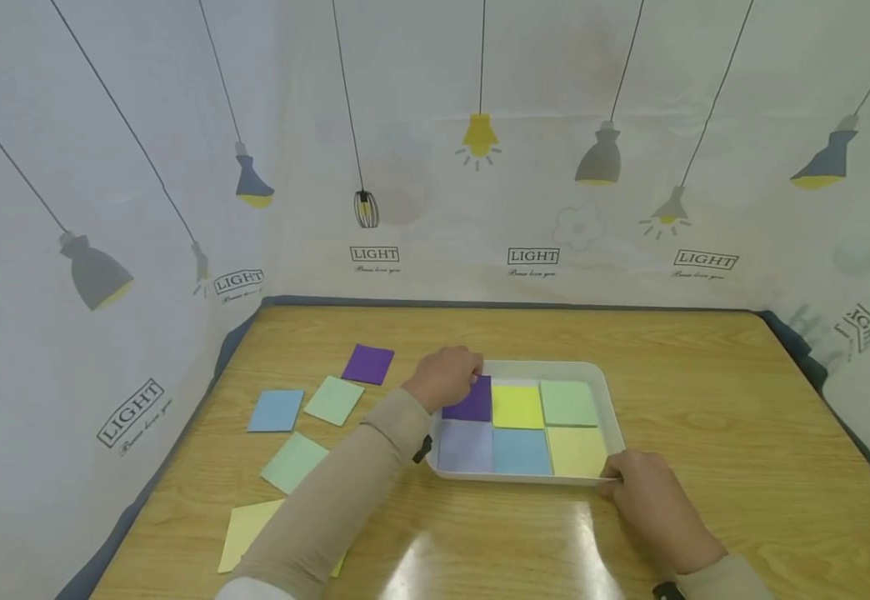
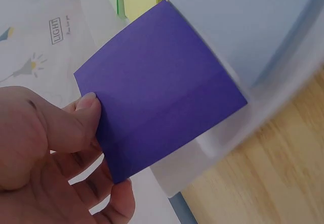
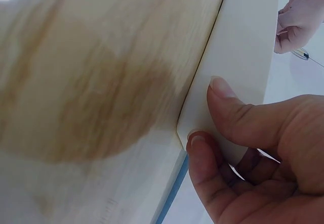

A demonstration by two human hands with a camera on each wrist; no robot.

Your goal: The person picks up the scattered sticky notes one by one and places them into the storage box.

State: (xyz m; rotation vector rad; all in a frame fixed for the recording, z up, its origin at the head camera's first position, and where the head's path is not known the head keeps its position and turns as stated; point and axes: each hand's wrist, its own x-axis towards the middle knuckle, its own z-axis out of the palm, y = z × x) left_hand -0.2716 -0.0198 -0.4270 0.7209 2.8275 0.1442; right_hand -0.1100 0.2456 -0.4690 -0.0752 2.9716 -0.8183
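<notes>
A white tray (image 1: 547,367) lies on the table with two rows of square sticky notes in it. Its back row has a purple sticky note (image 1: 474,403), a bright yellow note (image 1: 517,407) and a green note (image 1: 568,403); in front are a lavender note (image 1: 467,447), a blue note (image 1: 521,452) and a pale yellow note (image 1: 577,452). At the tray's back left corner, my left hand (image 1: 446,377) pinches the purple note by its edge, thumb on top. My right hand (image 1: 648,496) grips the tray's front right corner between thumb and fingers.
Left of the tray lie loose notes: a purple one (image 1: 368,364), a blue one (image 1: 275,411), two green ones (image 1: 334,400) and a pale yellow one (image 1: 247,532), partly behind my left sleeve (image 1: 337,500). A lamp-printed curtain (image 1: 435,275) borders the wooden table (image 1: 742,400).
</notes>
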